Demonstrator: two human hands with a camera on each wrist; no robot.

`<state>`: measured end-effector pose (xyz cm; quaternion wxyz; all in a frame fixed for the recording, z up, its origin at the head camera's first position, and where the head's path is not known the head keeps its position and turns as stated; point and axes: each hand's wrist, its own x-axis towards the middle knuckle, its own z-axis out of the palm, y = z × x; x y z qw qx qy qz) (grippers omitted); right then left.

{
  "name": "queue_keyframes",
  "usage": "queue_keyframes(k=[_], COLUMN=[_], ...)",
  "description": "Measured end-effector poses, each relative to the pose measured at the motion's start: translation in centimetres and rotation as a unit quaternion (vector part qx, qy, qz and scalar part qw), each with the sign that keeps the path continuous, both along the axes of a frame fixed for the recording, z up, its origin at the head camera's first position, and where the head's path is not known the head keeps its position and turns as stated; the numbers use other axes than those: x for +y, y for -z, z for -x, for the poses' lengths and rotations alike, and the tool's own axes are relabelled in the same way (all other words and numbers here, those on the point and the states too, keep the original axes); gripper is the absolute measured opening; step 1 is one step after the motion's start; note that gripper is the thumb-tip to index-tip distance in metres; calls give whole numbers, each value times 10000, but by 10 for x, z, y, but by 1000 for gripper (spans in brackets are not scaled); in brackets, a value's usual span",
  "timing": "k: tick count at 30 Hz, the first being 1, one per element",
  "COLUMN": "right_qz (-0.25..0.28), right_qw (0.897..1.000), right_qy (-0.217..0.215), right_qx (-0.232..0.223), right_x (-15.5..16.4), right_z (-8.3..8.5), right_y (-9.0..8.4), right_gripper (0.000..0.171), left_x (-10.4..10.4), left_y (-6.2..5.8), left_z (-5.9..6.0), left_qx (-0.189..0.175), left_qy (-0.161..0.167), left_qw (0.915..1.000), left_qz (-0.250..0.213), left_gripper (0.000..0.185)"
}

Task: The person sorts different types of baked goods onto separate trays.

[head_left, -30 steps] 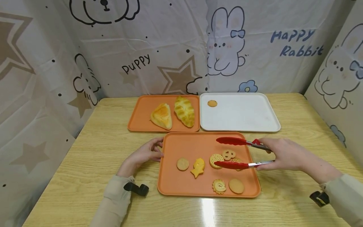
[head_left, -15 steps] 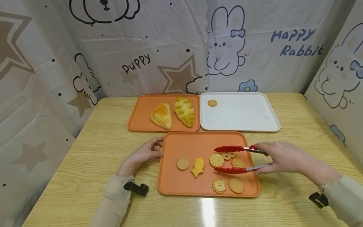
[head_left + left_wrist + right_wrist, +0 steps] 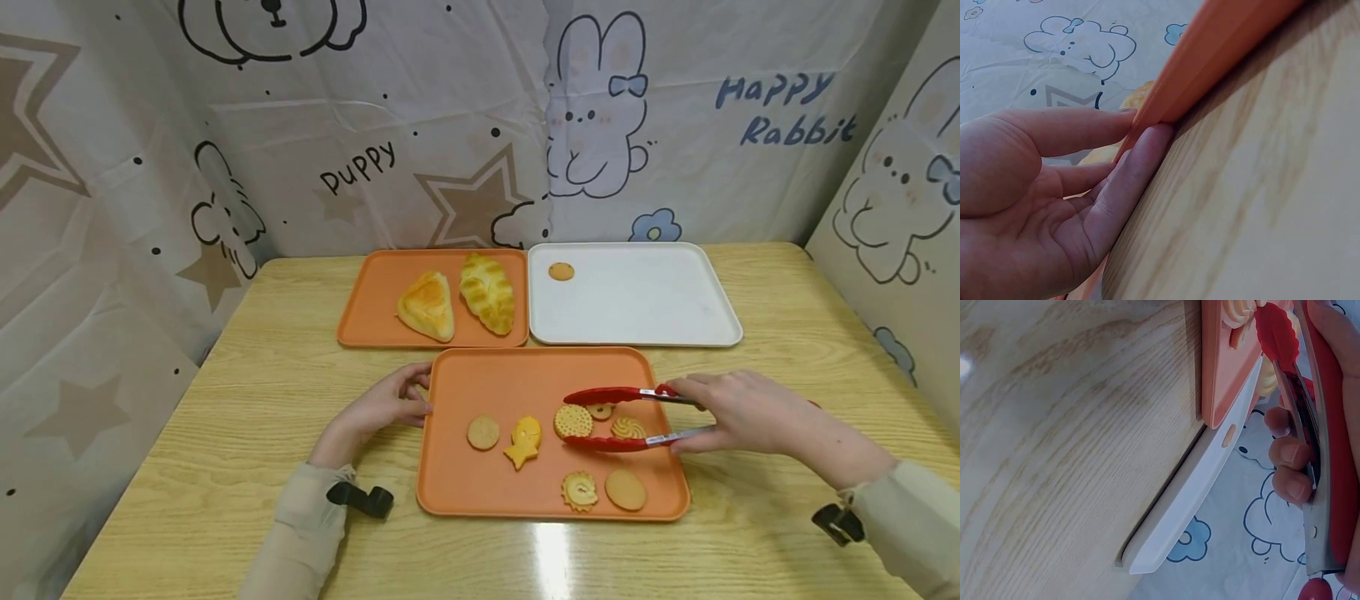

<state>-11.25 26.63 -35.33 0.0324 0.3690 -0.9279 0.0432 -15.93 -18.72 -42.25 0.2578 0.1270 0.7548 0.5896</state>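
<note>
My right hand (image 3: 693, 417) grips red tongs (image 3: 615, 394) over the right half of the near orange tray (image 3: 510, 375). The tong arms lie on either side of a pretzel cookie (image 3: 600, 410) and a swirl cookie (image 3: 628, 428), their tips beside a dotted round cookie (image 3: 573, 421). Whether they pinch a cookie is unclear. In the right wrist view the right hand's fingers (image 3: 1291, 456) curl round the tongs (image 3: 1279, 337). My left hand (image 3: 416, 400) touches the tray's left rim with straight fingers (image 3: 1147, 144).
A plain cookie (image 3: 483, 433), a fish cookie (image 3: 525, 442) and two more cookies (image 3: 580, 492) lie on the near tray. Behind it a white tray (image 3: 637, 308) holds one cookie (image 3: 561, 271). A far orange tray (image 3: 375, 308) holds two breads (image 3: 427, 304). Cloth walls surround the table.
The tongs have come down onto the cookies and their arms have closed from wide apart to a narrow gap. The left hand has not moved.
</note>
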Motion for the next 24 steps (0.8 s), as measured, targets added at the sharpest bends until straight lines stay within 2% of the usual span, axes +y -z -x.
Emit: queue_keyframes(k=[9, 15, 24], right_qz=[31, 136, 106], right_qw=[9997, 9990, 9997], right_qy=[-91, -191, 49], right_qx=[203, 378, 229], right_x=[1, 3, 3], right_z=[1, 10, 26], right_y=[-2, -2, -4], right_gripper=[67, 62, 59], left_x=[1, 1, 0], left_y=[-3, -1, -1], left_z=[0, 0, 0], left_qx=[-71, -44, 4], left_qy=[-8, 15, 18], left_qw=[10000, 10000, 10000], left_qz=[-29, -30, -45], left_gripper=[66, 66, 67])
